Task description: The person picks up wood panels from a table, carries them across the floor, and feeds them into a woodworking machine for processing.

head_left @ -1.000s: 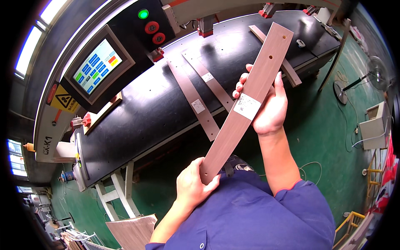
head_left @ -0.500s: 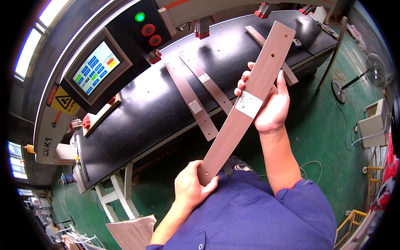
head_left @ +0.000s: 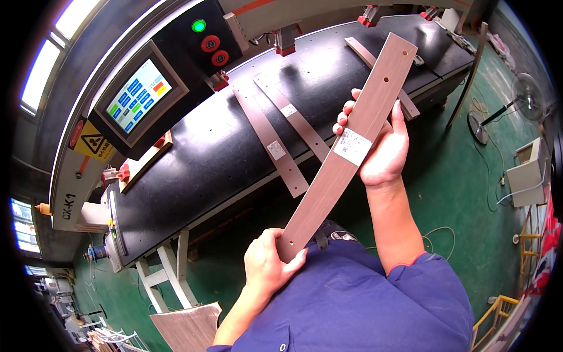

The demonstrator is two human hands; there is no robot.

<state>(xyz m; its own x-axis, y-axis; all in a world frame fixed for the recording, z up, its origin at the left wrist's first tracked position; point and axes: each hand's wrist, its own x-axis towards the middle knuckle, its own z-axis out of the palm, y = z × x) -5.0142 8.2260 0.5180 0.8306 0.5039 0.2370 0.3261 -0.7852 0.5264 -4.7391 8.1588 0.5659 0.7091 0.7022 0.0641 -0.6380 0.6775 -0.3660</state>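
Observation:
I hold a long brown wooden strip (head_left: pixel 328 182) with a white label and small drilled holes, slanting up to the right. My left hand (head_left: pixel 267 267) grips its near end by my body. My right hand (head_left: pixel 381 146) supports it from beneath around the label, fingers curled over both edges. Its far end hangs above the black conveyor belt (head_left: pixel 193 158). Two similar strips (head_left: pixel 271 142), (head_left: pixel 299 120) lie side by side on the belt, and a third strip (head_left: pixel 375 64) lies farther right, partly hidden behind the held one.
A machine panel with a touch screen (head_left: pixel 138 94), a green lamp (head_left: pixel 199 26) and red buttons stands at the belt's far left. A fan (head_left: pixel 525 94) and a white box (head_left: pixel 528 170) sit on the green floor at right. Brown boards (head_left: pixel 187 325) lie below left.
The held strip has swung slightly more upright and toward the right, and my right hand has shifted with it. The strips on the belt have moved a little along it.

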